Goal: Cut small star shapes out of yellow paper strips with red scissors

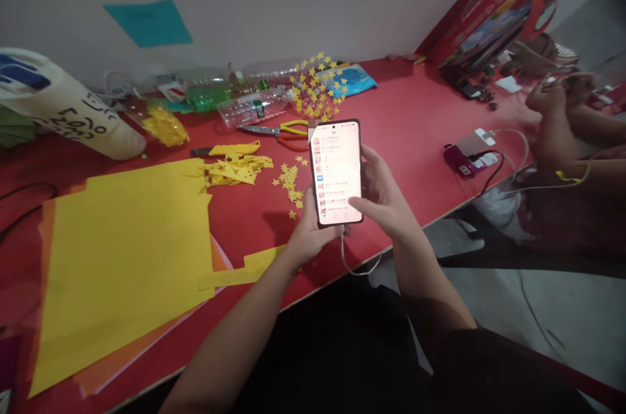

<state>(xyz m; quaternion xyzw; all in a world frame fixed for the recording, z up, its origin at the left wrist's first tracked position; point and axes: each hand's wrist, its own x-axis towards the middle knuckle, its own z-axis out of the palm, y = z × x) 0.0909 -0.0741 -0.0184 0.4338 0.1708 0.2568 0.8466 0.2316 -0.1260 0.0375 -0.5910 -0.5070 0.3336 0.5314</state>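
Note:
A smartphone (336, 166) with a lit screen showing a list is held upright between both of my hands, over the red table. My left hand (310, 235) is closed around its lower left edge and bottom. My right hand (384, 195) wraps its right side, with the thumb on the lower right of the screen. A white cable (348, 264) hangs from the phone's lower end. Small yellow paper stars (288, 180) lie just left of the phone. Scissors or pliers with yellow and red handles (288, 130) lie partly hidden behind it.
Yellow paper sheets (132, 257), a yellow cutter knife (235, 149) and star-punched scraps (237, 169) lie to the left. Plastic bottles (257, 107) and a star-covered ball (319, 85) line the wall. A tumbler (73, 107) stands far left. Another person's hands (562, 94) rest at right, near chargers (472, 150).

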